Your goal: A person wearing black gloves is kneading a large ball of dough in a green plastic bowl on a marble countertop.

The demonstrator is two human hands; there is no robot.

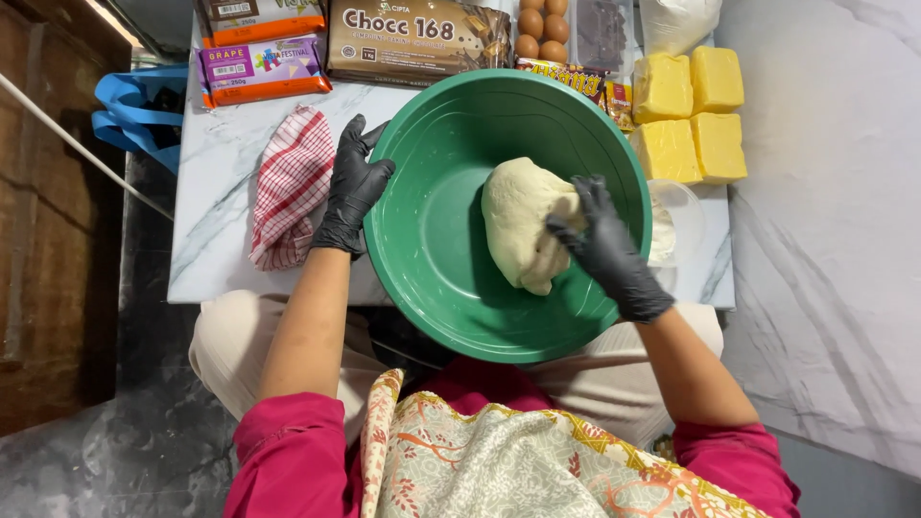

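Dough [523, 225] lies inside the green bowl [432, 249], toward its right half, under the gloved right hand [604, 245], whose fingers press into its right side. Well apart, the left hand [353, 187] grips the bowl's left rim, beside a red checked cloth [291, 182].

Top edge crops brown box [417, 38], eggs [542, 29] and white bag [676, 21] along bench [216, 221] far edge. Clear tub [683, 219] half hidden behind green bowl [432, 240]; near bench edge covered by bowl.
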